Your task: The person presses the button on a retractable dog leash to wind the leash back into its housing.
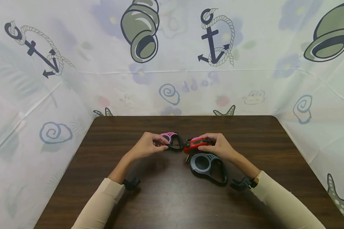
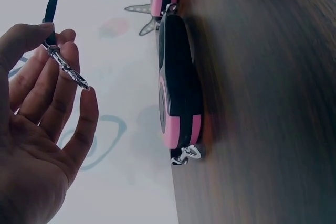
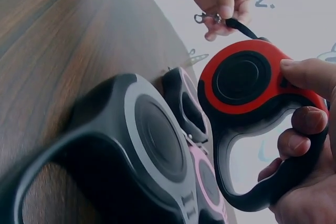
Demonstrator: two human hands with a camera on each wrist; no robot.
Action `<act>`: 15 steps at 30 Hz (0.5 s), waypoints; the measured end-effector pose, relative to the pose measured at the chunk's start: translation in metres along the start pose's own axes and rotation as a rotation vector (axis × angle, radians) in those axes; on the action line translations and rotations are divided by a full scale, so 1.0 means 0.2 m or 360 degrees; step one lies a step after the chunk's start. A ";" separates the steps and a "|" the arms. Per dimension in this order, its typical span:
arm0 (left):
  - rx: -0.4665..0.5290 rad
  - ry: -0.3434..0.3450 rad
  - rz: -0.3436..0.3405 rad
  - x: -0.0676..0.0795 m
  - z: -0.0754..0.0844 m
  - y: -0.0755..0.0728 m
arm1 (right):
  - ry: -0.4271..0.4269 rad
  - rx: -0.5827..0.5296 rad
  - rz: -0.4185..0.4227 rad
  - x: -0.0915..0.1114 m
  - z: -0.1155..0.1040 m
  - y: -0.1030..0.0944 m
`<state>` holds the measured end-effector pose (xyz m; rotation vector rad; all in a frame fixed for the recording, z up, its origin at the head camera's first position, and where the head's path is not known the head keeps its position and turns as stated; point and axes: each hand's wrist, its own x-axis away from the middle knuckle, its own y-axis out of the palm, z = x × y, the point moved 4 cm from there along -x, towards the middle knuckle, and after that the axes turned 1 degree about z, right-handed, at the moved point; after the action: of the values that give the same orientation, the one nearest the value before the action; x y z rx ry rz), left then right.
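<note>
My right hand (image 1: 219, 146) grips the black handle of a red retractable dog leash (image 3: 210, 85), thumb on its red top near the button. The leash is held up off the table. A short black strap (image 2: 51, 9) comes out of it, and my left hand (image 1: 149, 146) pinches this strap between thumb and fingers. Its metal clip (image 2: 65, 66) hangs across the left fingers. Under the right hand lies a grey-and-black retractable leash (image 1: 202, 162). A pink-and-black leash (image 2: 181, 77) is just past the left hand. A second pink leash (image 3: 210, 182) is mostly hidden behind the red one in the head view.
All the loose leashes lie on a dark wooden table (image 1: 166, 197). A patterned white cloth (image 1: 172, 47) stands behind the table and along its sides. A small metal clip (image 1: 187, 159) lies beside the grey leash.
</note>
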<state>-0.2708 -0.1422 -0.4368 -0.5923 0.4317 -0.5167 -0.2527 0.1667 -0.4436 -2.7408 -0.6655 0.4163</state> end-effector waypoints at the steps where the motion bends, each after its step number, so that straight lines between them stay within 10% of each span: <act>1: 0.0002 0.0006 -0.0006 0.00 0.00 0.00 | -0.0003 -0.0006 -0.0002 0.00 0.00 0.01; 15: 0.0123 0.0044 -0.0132 -0.02 0.01 0.06 | 0.0018 0.0070 0.0003 -0.03 0.00 0.11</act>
<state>-0.2678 -0.1300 -0.4421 -0.5306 0.4124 -0.6189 -0.2496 0.1447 -0.4489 -2.7005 -0.6434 0.4107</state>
